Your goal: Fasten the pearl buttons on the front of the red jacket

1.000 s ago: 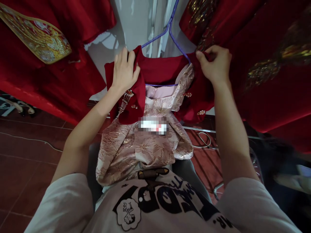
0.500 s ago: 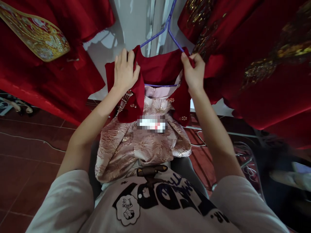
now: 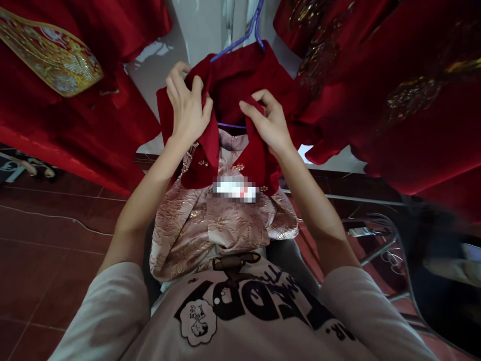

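Jacket's (image 3: 236,75) right front has swung inward since earlier, over the dress (image 3: 229,220), on the hanger (image 3: 248,33) — right hand (image 3: 273,125) pinches that edge, left hand (image 3: 185,109) grips your other. Looks like you're mid-arranging — next bit calls for gentle, even tension.

Jacket (image 3: 259,165) over dress (image 3: 233,225) on hanger (image 3: 231,46), between left garments (image 3: 75,120) and right garments (image 3: 376,130), wall (image 3: 203,25) behind.

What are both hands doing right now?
Left hand: closed on one front edge of the small red jacket.
Right hand: closed on the jacket's other front edge.
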Action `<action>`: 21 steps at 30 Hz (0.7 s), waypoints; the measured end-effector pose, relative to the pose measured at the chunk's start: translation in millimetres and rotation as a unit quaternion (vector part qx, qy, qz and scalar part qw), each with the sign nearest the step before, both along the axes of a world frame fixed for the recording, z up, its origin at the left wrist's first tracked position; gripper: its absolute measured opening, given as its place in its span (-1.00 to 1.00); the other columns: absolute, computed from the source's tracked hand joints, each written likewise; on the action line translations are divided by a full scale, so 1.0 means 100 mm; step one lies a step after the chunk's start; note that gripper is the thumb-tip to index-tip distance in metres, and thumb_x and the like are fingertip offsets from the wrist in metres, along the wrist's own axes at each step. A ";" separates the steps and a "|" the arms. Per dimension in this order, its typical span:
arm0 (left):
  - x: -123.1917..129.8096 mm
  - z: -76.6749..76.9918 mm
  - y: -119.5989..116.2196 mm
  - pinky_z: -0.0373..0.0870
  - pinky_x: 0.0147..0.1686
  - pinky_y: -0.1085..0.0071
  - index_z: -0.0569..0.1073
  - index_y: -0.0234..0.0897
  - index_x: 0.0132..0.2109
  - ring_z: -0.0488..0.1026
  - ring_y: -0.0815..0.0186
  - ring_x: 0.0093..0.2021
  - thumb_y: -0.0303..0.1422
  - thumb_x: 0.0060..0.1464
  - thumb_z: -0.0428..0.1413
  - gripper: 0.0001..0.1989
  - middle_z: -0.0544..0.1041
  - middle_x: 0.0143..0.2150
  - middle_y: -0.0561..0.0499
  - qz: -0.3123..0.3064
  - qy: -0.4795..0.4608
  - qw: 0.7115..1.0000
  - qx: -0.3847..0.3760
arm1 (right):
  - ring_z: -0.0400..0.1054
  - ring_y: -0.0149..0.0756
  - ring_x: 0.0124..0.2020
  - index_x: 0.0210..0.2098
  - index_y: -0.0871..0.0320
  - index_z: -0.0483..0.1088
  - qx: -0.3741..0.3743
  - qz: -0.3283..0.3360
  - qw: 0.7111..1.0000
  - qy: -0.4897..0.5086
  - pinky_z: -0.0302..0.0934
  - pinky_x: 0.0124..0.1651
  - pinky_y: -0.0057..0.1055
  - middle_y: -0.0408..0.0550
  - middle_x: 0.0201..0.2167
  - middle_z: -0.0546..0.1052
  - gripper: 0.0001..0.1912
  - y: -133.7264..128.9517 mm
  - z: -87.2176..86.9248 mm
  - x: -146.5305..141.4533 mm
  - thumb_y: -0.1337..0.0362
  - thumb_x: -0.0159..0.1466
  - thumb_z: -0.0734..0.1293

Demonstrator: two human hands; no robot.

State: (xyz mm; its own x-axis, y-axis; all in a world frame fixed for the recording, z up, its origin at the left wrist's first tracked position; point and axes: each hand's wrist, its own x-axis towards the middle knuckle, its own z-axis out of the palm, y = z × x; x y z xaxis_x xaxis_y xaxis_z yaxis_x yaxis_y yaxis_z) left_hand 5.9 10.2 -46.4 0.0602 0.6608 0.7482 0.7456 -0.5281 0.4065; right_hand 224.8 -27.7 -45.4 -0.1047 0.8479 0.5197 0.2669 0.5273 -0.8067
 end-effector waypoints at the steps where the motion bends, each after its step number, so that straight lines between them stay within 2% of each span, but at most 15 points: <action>1: 0.04 -0.03 -0.07 -0.12 0.32 -0.20 0.31 -0.12 -0.05 0.02 -0.09 0.28 0.11 0.24 0.16 -0.56 0.27 0.25 -0.16 0.016 -0.012 1.000 0.006 | 0.43 -0.17 -0.16 -0.18 -0.03 0.30 -0.003 0.008 1.000 0.004 0.46 -0.07 -0.18 -0.12 -0.30 0.43 -0.53 0.01 -0.07 0.02 -0.26 0.27 0.38; 3: 0.14 -0.11 -0.20 -0.06 0.29 -0.22 0.29 -0.13 -0.08 0.09 -0.11 0.25 0.16 0.27 0.10 -0.54 0.30 0.17 -0.19 0.020 -0.035 0.999 -0.002 | 0.43 -0.18 -0.16 -0.14 -0.05 0.29 0.001 0.018 1.000 0.008 0.47 -0.06 -0.16 -0.12 -0.28 0.45 -0.57 0.03 -0.19 0.04 -0.19 0.27 0.42; 6: 0.25 -0.21 -0.34 0.22 0.20 -0.12 0.29 -0.13 -0.09 0.32 -0.05 0.14 0.12 0.31 0.10 -0.58 0.39 -0.04 -0.15 -0.051 -0.045 0.997 -0.042 | 0.44 -0.19 -0.14 -0.13 -0.07 0.29 0.017 0.026 0.999 0.007 0.49 -0.03 -0.15 -0.10 -0.23 0.46 -0.60 0.04 -0.30 0.00 -0.13 0.27 0.44; 9: 0.35 -0.23 -0.42 0.40 0.09 -0.01 0.31 -0.14 -0.07 0.50 -0.02 0.04 -0.05 0.25 0.25 -0.64 0.43 -0.17 -0.08 -0.130 -0.015 0.989 -0.066 | 0.45 -0.19 -0.11 -0.15 -0.06 0.30 0.023 0.029 0.999 0.012 0.50 0.00 -0.15 -0.10 -0.21 0.46 -0.62 0.04 -0.32 -0.06 -0.13 0.29 0.43; 12: 0.43 -0.25 -0.47 0.48 0.03 0.03 0.32 -0.15 -0.05 0.58 0.02 -0.08 -0.26 0.20 0.31 -0.67 0.46 -0.24 -0.03 -0.169 0.010 0.983 -0.074 | 0.46 -0.19 -0.10 -0.14 -0.05 0.30 0.023 0.027 0.999 0.022 0.49 0.01 -0.16 -0.11 -0.20 0.46 -0.64 0.05 -0.30 -0.10 -0.14 0.32 0.39; 16: 0.51 -0.36 -0.54 0.52 0.03 0.08 0.30 -0.13 0.03 0.58 0.10 -0.08 -0.40 0.25 0.23 -0.70 0.50 -0.12 -0.05 -0.151 -0.045 0.985 -0.065 | 0.46 -0.19 -0.09 -0.13 -0.06 0.32 0.009 0.037 0.999 0.033 0.50 0.00 -0.15 -0.11 -0.20 0.47 -0.60 0.03 -0.29 -0.10 -0.18 0.30 0.40; 21: 0.52 -0.51 -0.55 0.55 0.06 0.21 0.28 -0.07 0.14 0.58 0.18 0.03 -0.37 0.35 0.12 -0.72 0.53 0.00 -0.07 -0.113 -0.101 0.988 -0.038 | 0.47 -0.19 -0.06 -0.05 -0.10 0.36 0.003 0.061 0.998 0.034 0.50 0.00 -0.18 -0.10 -0.17 0.49 -0.56 -0.09 -0.29 -0.07 -0.16 0.24 0.46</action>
State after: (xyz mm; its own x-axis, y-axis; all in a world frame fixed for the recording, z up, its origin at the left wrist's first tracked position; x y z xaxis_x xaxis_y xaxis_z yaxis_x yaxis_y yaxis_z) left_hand 57.5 -45.0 -97.3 0.0675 0.7029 0.7081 0.5121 -0.6335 0.5800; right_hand 217.7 -36.8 -74.7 -0.1710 0.8282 0.5337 0.1459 0.5570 -0.8176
